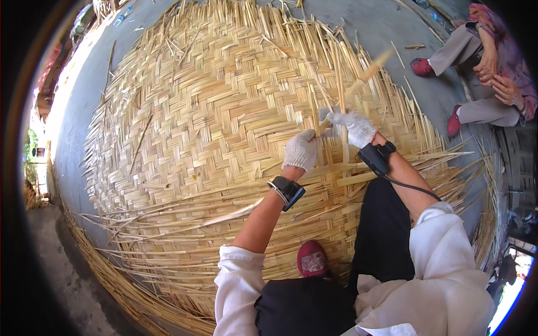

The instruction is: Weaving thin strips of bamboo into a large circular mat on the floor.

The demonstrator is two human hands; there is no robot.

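Observation:
A large woven reed mat (224,112) with a herringbone pattern spreads over the floor beneath me. My right hand (355,126), in a pale knitted glove, is closed around several split reed strips (340,73) that stick up and away from the weave; one blurred strip slants to the upper right. Close beside it, my left hand (301,150) in a matching glove has its fingers pinched together at the lower part of these strips. Exactly which strip the left fingers grip is partly hidden.
Loose reeds (168,210) lie across the near part of the mat, and more run along its lower-left edge. At the right, a seated person (487,73) with clasped hands has red shoes by the mat. A plastic bottle (121,17) lies on the grey floor (84,117).

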